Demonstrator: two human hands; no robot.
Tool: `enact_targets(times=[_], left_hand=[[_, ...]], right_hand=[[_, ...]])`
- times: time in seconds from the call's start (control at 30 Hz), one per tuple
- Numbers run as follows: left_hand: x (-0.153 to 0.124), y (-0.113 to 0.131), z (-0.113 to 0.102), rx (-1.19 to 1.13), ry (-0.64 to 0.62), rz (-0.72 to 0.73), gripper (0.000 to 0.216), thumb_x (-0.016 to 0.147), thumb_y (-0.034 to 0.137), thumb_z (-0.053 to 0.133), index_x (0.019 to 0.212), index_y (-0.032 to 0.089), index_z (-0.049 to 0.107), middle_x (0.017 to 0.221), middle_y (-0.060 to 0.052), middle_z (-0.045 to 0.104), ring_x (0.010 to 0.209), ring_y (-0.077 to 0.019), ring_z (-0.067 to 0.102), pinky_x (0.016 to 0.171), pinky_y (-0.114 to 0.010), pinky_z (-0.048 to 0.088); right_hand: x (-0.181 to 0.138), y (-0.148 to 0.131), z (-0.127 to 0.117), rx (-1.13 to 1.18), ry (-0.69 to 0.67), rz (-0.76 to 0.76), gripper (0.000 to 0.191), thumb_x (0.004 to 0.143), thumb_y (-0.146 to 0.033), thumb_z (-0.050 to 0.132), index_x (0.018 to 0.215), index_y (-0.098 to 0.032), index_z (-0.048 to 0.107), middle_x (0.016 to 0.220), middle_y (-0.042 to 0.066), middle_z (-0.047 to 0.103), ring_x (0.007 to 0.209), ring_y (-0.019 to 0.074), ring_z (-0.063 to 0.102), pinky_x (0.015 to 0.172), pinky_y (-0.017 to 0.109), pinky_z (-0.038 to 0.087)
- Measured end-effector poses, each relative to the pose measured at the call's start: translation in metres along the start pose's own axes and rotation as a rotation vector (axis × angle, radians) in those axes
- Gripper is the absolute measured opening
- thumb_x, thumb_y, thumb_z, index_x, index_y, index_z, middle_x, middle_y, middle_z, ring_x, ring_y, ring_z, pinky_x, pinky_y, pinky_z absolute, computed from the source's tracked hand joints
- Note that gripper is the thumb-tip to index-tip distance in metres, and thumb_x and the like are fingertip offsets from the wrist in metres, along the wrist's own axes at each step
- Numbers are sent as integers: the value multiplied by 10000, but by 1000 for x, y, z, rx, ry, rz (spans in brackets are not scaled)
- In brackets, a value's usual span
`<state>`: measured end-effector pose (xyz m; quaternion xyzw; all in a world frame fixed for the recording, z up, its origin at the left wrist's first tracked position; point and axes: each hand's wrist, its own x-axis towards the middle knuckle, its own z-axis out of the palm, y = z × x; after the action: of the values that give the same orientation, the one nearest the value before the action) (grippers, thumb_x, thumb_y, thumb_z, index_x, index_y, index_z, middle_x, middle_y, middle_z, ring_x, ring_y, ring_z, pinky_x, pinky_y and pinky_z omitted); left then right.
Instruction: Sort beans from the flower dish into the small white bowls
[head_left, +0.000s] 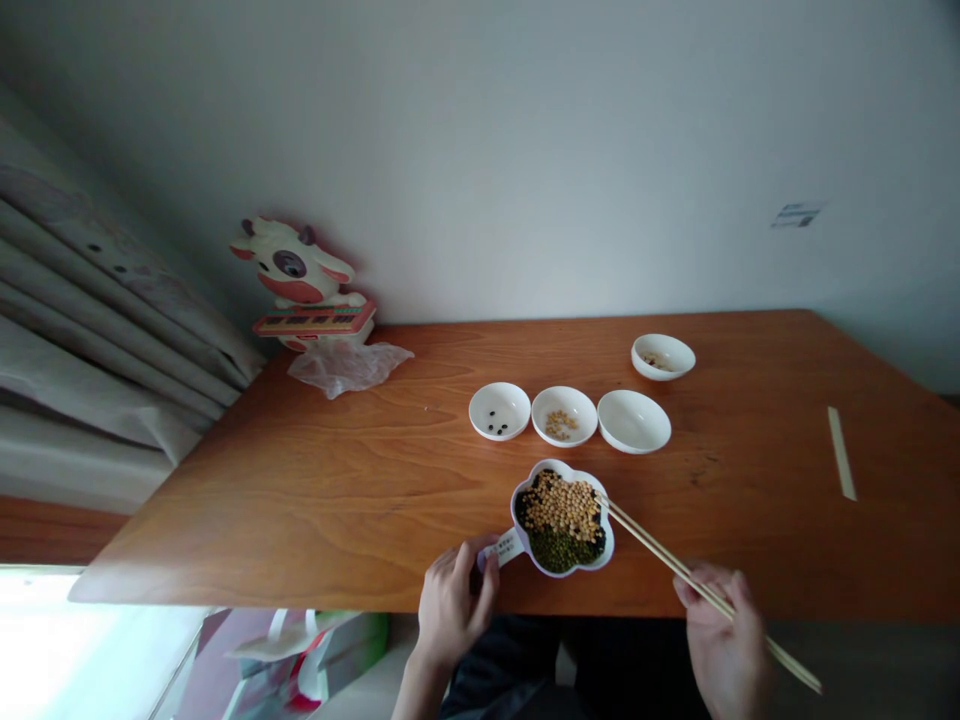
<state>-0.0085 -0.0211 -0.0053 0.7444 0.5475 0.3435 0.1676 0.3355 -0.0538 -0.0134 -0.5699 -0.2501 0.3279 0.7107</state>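
Note:
My left hand (456, 600) is closed around the short handle of a flower-shaped scoop dish (609, 545) near the table's front edge. Inside the dish lie yellow soybeans (562, 503), green mung beans (561, 550) and some black beans. My right hand (721, 630) grips a pair of wooden chopsticks (660, 550), whose tips touch the soybeans at the dish's right side. Behind the dish, three white bowls form a row: the left bowl (477, 413) has several black beans, the middle bowl (538, 405) has soybeans, and nothing shows in the right bowl (634, 420).
Another white bowl (686, 365) with a few bits in it stands farther back on the wooden table (360, 500). A cow toy keyboard (300, 285) and a crumpled plastic bag (349, 368) are at the back left. A pale strip (841, 453) lies at right.

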Motion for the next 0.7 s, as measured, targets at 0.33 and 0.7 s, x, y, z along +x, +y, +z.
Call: enact_targets(times=[0.33, 0.7], left_hand=[[16, -2, -10, -210, 17, -225, 275, 1143, 362, 513, 1384, 243, 573, 868, -2, 738, 747, -193, 737, 724, -310, 613], [146, -4, -8, 225, 48, 200, 408, 1097, 306, 608, 1491, 209, 561, 1482, -149, 665, 1296, -325, 640, 1119, -520, 542]], right_hand=[[38, -31, 12, -251, -94, -145, 584, 954, -776, 597, 794, -232, 739, 832, 73, 750, 740, 246, 657, 696, 404, 515], [96, -76, 121, -609, -439, -292, 619, 1088, -715, 418, 873, -244, 757, 851, 69, 787, 827, 248, 734, 838, 380, 563]])
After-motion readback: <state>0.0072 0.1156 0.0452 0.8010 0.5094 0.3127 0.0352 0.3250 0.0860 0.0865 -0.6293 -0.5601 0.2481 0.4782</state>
